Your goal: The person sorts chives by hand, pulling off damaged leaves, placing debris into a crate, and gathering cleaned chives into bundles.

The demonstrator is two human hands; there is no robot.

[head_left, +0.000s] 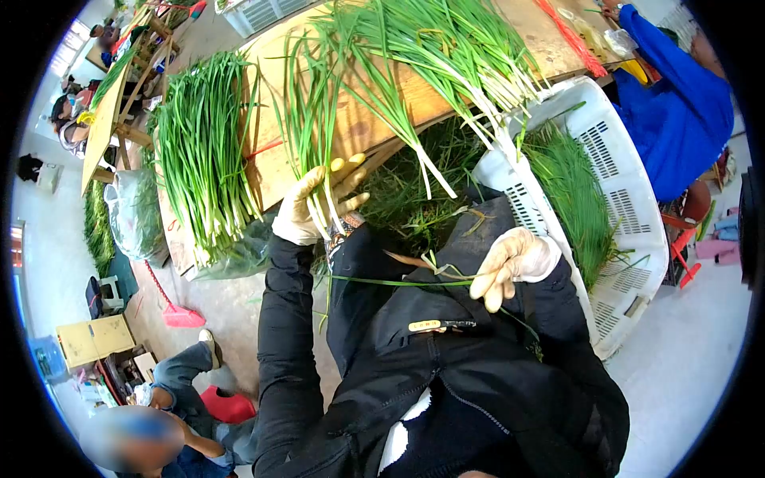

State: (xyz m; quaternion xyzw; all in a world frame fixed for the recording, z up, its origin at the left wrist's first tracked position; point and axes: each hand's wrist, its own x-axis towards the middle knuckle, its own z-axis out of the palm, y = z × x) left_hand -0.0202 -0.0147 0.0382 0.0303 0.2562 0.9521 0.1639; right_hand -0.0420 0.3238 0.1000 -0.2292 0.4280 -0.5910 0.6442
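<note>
My left hand (319, 199), in a pale glove, holds a few chive stalks (317, 155) at the table's near edge. Their leaves lie up on the wood and their white ends point toward me, across the palm. My right hand (514, 267), gloved too, is closed with fingertips together on a long thin chive leaf (398, 281), which stretches left across my lap. A few loose chives (418, 147) overhang the edge between my hands. A larger spread of chives (454, 48) covers the table's far right part, and a neat thick bundle (205, 151) lies at left.
The wooden table (275, 103) is in front of me. A white perforated crate (629, 203) holding greens stands at my right. Leaf scraps (414, 207) are heaped below the table edge. A person in blue (677, 111) is at right; another person (191, 390) sits lower left.
</note>
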